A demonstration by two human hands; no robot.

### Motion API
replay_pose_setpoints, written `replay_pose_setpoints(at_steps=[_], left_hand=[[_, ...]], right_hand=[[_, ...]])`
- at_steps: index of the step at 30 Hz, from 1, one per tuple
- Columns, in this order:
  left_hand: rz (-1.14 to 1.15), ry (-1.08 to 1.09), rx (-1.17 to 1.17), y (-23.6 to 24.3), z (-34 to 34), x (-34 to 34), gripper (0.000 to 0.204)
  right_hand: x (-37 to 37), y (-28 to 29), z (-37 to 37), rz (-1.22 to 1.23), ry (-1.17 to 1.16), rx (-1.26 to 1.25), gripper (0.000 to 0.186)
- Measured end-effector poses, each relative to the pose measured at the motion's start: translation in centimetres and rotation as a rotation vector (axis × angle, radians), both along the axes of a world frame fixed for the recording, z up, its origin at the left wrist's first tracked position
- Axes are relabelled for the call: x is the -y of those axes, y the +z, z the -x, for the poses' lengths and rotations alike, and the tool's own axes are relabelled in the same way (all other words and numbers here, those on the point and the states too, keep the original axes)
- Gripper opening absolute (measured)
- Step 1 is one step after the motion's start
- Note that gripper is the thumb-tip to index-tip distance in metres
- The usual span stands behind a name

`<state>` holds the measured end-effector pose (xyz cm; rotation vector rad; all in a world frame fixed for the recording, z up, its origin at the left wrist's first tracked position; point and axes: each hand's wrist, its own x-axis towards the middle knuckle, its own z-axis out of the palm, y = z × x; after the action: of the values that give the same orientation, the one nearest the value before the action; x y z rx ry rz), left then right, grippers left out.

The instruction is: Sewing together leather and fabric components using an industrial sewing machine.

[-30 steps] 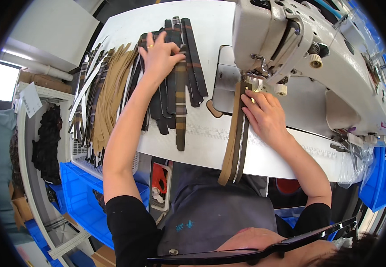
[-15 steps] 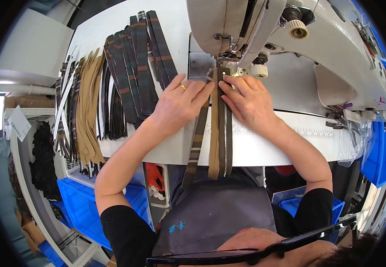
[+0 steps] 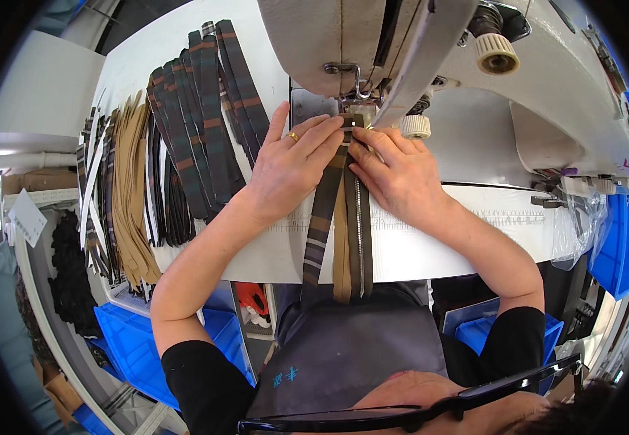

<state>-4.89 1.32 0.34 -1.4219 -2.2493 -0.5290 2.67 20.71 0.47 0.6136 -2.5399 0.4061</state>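
In front of the sewing machine's presser foot, three strips lie with their upper ends together: a dark zipper with pale metal teeth, a tan fabric strip and a plaid fabric strip. My left hand, a gold ring on one finger, presses its fingertips on the plaid strip's upper end, one outer finger raised. With fingers bent and closed, my right hand holds the zipper's upper end. The strips' lower ends hang over the table's front edge. My fingers hide part of the layers.
Dark plaid strips and tan strips are spread in bundles at the left. A ruler scale runs along the white table. The sewing machine arches over the right. Blue bins stand below, and clear plastic hangs at the right edge.
The plaid strip has swung in over the tan strip at the top, covering its upper end. My left fingers have flattened onto it. The view has shifted slightly.
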Motion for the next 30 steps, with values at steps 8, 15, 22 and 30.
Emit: replay_pose_setpoints(at_steps=[8,15,22,30], left_hand=[[0.024,-0.029,0.087,-0.1,0.34,-0.27,0.029],[0.003,0.037,0.09,-0.45,-0.04,-0.59,0.031],[-0.036,0.013,0.087,-0.68,-0.22,-0.77,0.029],[-0.03,0.008,0.074,-0.83,0.02,-0.72,0.03]], right_hand=[[0.02,-0.06,-0.03,0.009,-0.004,0.01,0.032],[0.17,0.3,-0.1,-0.008,-0.007,0.018,0.034],[0.11,0.28,-0.05,0.0,-0.001,0.015,0.034],[0.07,0.13,0.0,0.009,0.004,0.018,0.033]])
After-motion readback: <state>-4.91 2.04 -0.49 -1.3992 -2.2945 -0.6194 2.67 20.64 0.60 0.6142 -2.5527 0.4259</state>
